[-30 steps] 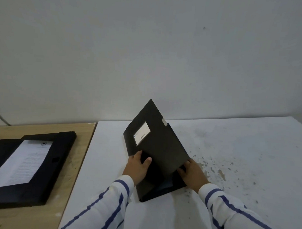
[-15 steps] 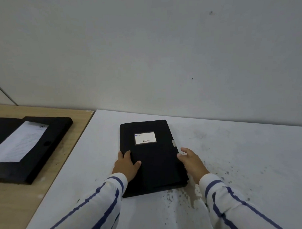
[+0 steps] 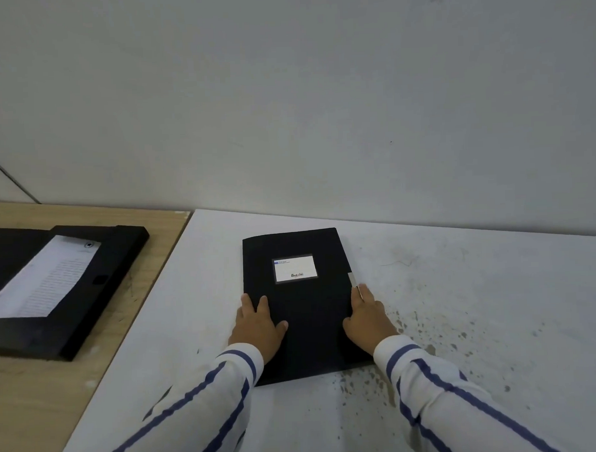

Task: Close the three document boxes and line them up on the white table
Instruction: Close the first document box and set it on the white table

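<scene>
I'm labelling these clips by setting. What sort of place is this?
Probably an office or filing room: black document boxes, one open with a printed sheet, on plain tables against a bare wall.

Black document box [image 3: 303, 313], white label [image 3: 295, 268]; white table [image 3: 461, 287], dark speckles; blue-striped white sleeves [image 3: 208, 398].

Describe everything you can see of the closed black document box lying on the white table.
The closed black document box is a flat, matte rectangle, plastic by the look of it, lying lid-up on the stained white table near the wall. A white label with small print sits on the upper lid, and a pale tab shows at its right edge. The left hand rests flat on its left side; the right hand presses against its right edge.
</scene>
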A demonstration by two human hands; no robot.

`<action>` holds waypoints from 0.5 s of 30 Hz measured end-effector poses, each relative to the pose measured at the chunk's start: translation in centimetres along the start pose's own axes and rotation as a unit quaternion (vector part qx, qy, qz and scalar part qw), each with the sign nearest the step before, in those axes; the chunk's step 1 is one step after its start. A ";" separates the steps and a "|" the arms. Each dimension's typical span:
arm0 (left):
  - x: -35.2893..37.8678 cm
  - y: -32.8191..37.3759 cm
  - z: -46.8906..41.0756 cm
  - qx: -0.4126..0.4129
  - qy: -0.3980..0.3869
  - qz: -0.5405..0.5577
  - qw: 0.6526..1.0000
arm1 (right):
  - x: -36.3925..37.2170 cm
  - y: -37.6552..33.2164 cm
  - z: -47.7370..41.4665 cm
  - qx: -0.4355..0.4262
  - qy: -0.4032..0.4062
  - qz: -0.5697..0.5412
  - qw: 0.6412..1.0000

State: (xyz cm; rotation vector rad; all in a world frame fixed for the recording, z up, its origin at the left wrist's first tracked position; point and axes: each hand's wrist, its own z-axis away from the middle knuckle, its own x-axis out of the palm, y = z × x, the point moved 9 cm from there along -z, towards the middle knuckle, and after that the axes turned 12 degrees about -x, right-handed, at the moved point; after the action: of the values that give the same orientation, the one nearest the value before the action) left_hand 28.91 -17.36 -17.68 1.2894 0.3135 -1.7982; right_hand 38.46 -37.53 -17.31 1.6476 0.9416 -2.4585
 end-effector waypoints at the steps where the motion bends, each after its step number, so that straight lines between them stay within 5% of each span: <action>1: 0.1 -0.1 0.0 0.001 0.001 -0.003 1.000 | 0.4 -0.2 -0.2 -0.004 -0.014 0.002 1.000; 8: 0.7 -1.1 0.0 0.020 0.008 0.034 0.999 | 1.1 0.2 0.0 -0.008 -0.019 -0.021 1.000; 15: 1.0 -3.8 0.2 -0.035 -0.002 0.242 0.970 | 1.4 2.0 2.9 0.110 0.119 -0.153 0.975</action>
State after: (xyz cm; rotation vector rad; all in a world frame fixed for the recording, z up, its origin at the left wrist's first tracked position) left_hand 25.85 -15.74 -19.47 1.1890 0.0487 -1.3617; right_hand 36.13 -40.19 -18.69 2.0475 1.0538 -2.6883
